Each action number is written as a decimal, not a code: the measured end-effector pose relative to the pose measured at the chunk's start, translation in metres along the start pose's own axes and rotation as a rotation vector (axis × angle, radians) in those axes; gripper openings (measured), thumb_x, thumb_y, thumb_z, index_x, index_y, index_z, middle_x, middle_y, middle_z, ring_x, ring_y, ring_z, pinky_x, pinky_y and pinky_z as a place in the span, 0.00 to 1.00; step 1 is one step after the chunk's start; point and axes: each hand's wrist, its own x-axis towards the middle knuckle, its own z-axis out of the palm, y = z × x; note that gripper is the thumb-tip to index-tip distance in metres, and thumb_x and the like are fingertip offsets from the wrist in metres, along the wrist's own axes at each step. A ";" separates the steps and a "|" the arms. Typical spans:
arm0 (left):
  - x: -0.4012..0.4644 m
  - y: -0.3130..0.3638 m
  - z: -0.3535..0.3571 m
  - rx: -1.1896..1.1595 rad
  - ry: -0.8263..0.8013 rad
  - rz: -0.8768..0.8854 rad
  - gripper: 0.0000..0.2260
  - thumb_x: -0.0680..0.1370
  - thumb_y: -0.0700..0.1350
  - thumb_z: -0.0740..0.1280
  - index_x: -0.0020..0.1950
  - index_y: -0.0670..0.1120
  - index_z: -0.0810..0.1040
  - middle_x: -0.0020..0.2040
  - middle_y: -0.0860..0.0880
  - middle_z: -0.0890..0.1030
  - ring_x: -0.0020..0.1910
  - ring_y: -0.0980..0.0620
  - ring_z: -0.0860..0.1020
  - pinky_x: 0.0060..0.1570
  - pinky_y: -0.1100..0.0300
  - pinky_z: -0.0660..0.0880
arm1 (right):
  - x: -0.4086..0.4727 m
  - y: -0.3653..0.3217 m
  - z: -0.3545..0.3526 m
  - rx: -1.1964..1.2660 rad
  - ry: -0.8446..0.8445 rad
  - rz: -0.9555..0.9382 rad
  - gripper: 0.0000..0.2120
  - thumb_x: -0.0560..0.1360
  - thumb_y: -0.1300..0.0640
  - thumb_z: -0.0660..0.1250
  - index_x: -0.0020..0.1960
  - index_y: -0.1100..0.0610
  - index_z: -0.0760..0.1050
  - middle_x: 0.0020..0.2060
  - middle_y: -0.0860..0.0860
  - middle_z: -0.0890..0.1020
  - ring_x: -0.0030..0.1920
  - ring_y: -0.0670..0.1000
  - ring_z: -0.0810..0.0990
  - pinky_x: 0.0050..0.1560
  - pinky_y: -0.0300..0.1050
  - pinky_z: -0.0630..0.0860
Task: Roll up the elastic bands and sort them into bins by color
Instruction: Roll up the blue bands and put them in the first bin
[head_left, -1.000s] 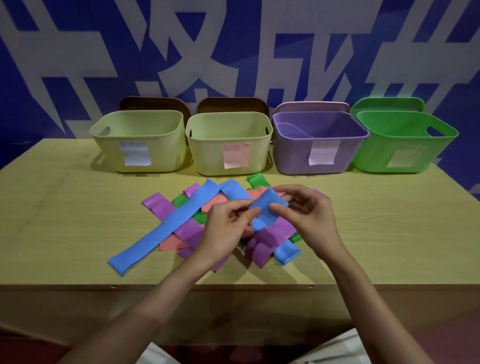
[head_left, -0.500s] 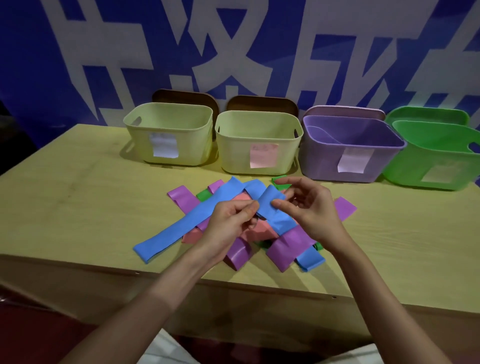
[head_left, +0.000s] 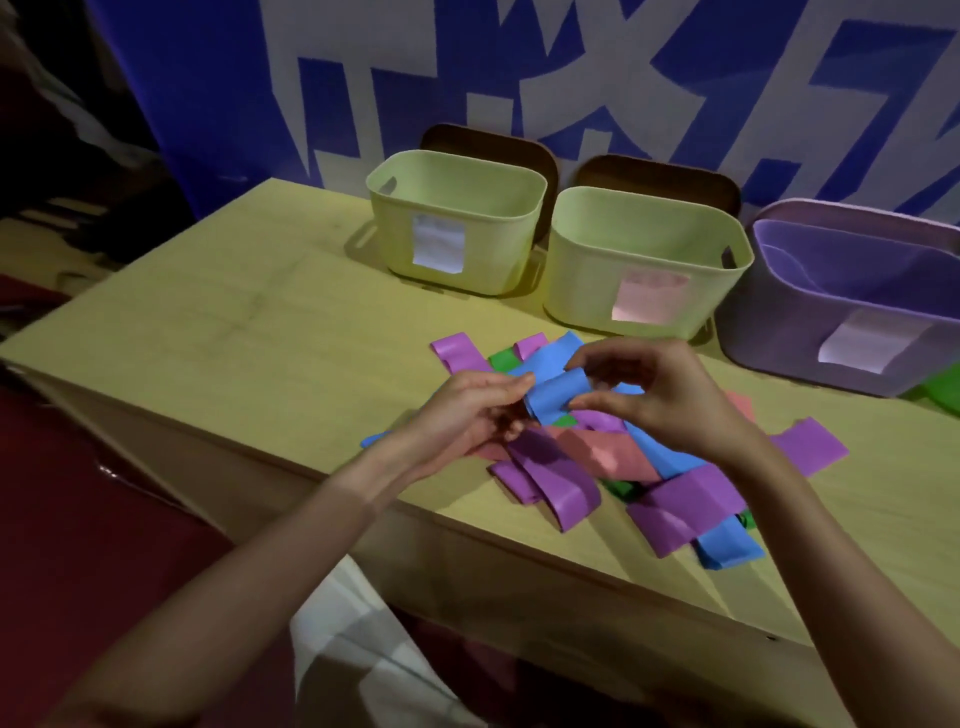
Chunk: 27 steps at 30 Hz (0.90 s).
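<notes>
1. Head view shows both hands meeting just right of frame centre over a pile of flat bands on the surface (head_left: 260, 322)
2. Left hand (head_left: 467, 415) pinches the left edge of the blue band (head_left: 556, 397), fingers curled onto it; its grip is clamped on the band
3. Right hand (head_left: 670, 395) holds the same band from the right, thumb below and forefinger arched above the short curl, so that grip is also closed on the blue band
4. The roll is only begun: one loose turn sits between the hands, and the rest of the band trails back up toward the bins and down under the left wrist
5. The pile (head_left: 597, 467) below mixes purple, pink, green and another blue strip, overlapping one another
6. Three bins stand in the upper right: a pale green bin (head_left: 457, 223) with a whitish label, a second pale bin (head_left: 649, 265) with a pinkish label, and a purple bin (head_left: 852, 312) at the right edge
7. Risk, as I judge it: the springy band may uncurl if either pinch loosens, since the turn looks slack
8. The trailing length lies across other bands and could drag them along or snag
9. The two pale bins look alike, so a misread label could send blue to the wrong one
</notes>
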 end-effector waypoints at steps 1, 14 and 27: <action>0.001 0.004 -0.006 -0.042 0.011 -0.039 0.12 0.75 0.46 0.64 0.52 0.39 0.77 0.35 0.43 0.77 0.28 0.53 0.74 0.29 0.65 0.72 | 0.006 -0.001 0.002 0.018 -0.012 -0.018 0.16 0.63 0.57 0.75 0.49 0.55 0.79 0.39 0.49 0.82 0.37 0.39 0.78 0.45 0.32 0.76; 0.022 0.029 -0.068 0.029 -0.279 -0.188 0.19 0.62 0.51 0.79 0.48 0.42 0.85 0.44 0.46 0.84 0.44 0.53 0.81 0.48 0.61 0.79 | 0.059 0.007 0.024 0.078 -0.147 -0.124 0.14 0.65 0.56 0.76 0.49 0.47 0.80 0.42 0.39 0.83 0.43 0.45 0.78 0.43 0.33 0.72; 0.094 0.115 -0.082 0.163 -0.108 -0.244 0.06 0.69 0.37 0.65 0.39 0.40 0.82 0.38 0.45 0.78 0.38 0.55 0.76 0.41 0.63 0.77 | 0.148 0.029 0.000 -0.072 -0.063 -0.123 0.19 0.68 0.65 0.76 0.55 0.49 0.79 0.50 0.50 0.78 0.49 0.47 0.77 0.44 0.40 0.73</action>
